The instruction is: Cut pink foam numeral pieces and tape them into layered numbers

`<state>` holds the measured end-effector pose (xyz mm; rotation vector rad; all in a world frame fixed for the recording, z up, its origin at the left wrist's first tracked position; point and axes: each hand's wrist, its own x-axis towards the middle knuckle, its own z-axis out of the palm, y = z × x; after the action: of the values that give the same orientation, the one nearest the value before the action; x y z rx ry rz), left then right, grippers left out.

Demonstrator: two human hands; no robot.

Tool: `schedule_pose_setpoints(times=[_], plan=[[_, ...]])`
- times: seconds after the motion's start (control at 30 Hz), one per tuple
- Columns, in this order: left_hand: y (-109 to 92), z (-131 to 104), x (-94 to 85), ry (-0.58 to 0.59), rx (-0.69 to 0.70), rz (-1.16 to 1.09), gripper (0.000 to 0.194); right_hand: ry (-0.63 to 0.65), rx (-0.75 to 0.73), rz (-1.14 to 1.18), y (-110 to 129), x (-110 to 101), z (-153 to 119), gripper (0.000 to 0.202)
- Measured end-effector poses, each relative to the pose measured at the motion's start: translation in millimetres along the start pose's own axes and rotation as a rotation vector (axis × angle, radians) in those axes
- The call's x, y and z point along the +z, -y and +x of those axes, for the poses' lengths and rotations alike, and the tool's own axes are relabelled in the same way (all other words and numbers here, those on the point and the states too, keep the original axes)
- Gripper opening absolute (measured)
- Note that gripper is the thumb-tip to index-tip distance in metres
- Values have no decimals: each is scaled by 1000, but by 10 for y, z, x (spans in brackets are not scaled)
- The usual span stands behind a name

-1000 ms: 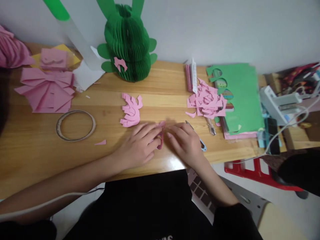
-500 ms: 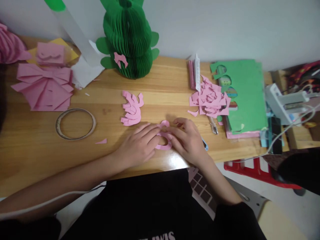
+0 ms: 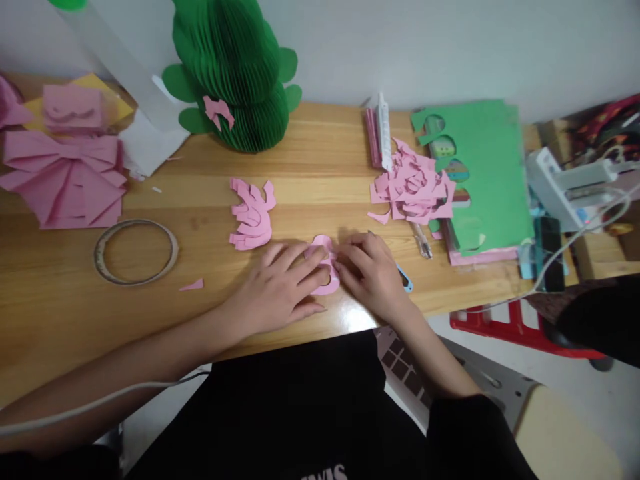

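A pink paper cutout (image 3: 326,289) with a hole in it lies on the table between my hands. My left hand (image 3: 280,287) rests over its left side, fingers spread and flat, pressing on the paper. At the cutout's right edge, my right hand (image 3: 373,273) has its thumb and fingertips drawn together on the paper. A blue-handled tool (image 3: 405,279), perhaps a cutter, lies partly hidden beside my right hand. Several stacked pink curved cutouts (image 3: 253,217) sit beyond my left hand.
Pink paper scraps (image 3: 413,183) are heaped beside a green sheet (image 3: 495,180). A tape roll (image 3: 103,247) lies left, near a pink folded paper dress (image 3: 75,180). A green honeycomb paper figure (image 3: 245,80) stands at the back. A phone (image 3: 550,253) and cable are at right.
My left hand's fingers have spread and moved further over the cutout, covering more of its hole. The right fingers have closed in at its edge. The whole view has shifted slightly.
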<state>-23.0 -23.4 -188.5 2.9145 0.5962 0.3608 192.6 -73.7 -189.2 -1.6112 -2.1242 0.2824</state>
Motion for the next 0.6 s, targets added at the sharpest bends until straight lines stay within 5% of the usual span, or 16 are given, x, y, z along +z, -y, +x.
schedule_pose_setpoints(times=[0.6], plan=[[-10,24,-14,75,-73,-87,44,42,-54,10,-28,-36,52,15]])
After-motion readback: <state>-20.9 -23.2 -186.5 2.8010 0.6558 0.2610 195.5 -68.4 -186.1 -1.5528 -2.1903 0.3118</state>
